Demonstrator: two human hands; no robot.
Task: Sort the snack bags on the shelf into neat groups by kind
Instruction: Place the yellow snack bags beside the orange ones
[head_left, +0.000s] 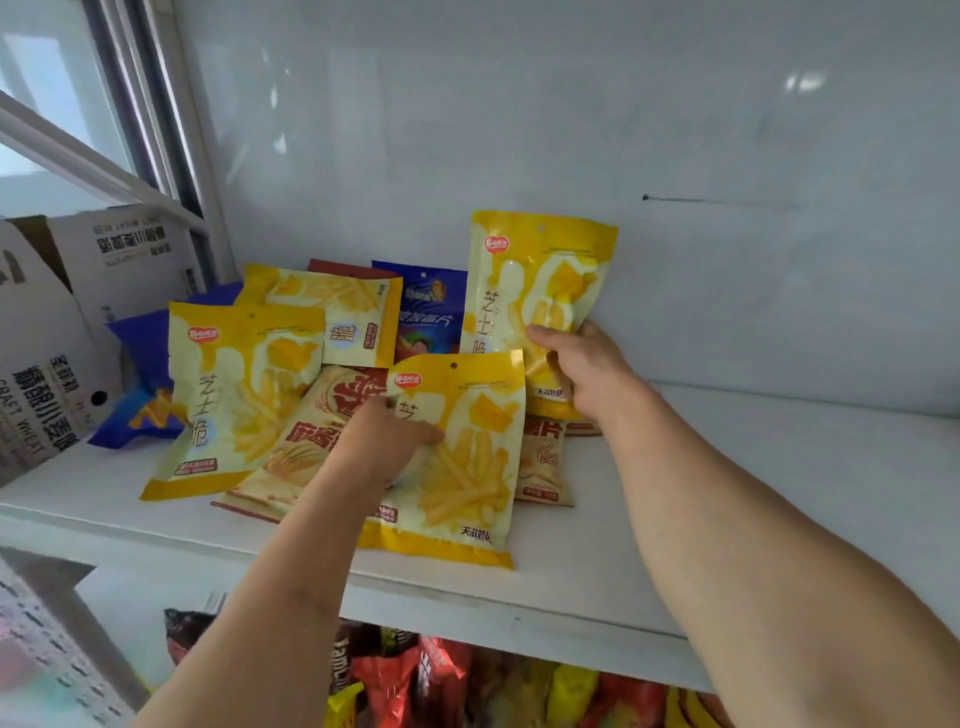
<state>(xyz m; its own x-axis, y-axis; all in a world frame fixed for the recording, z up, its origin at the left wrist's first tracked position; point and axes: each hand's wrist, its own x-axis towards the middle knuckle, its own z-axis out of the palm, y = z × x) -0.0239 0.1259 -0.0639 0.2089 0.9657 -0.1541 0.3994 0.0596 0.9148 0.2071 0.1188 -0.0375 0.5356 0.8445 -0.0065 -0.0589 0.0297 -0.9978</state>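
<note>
A heap of snack bags lies on the white shelf (597, 582). My right hand (582, 371) grips a yellow cheese-stick bag (535, 275) by its lower part and holds it upright near the back wall. My left hand (387, 439) pinches the left edge of another yellow bag (467, 467) lying at the front. Two more yellow bags lie at the left (234, 395) and behind (332, 306). Cream-and-red bags (301, 452) (543, 462) lie underneath. A blue bag (428, 312) leans at the back, another blue one (143, 395) lies far left.
White cardboard boxes (57, 332) stand on the shelf's left end beside a window frame (171, 119). The right part of the shelf holds no bags. The shelf below holds several red, yellow and brown snack bags (441, 680).
</note>
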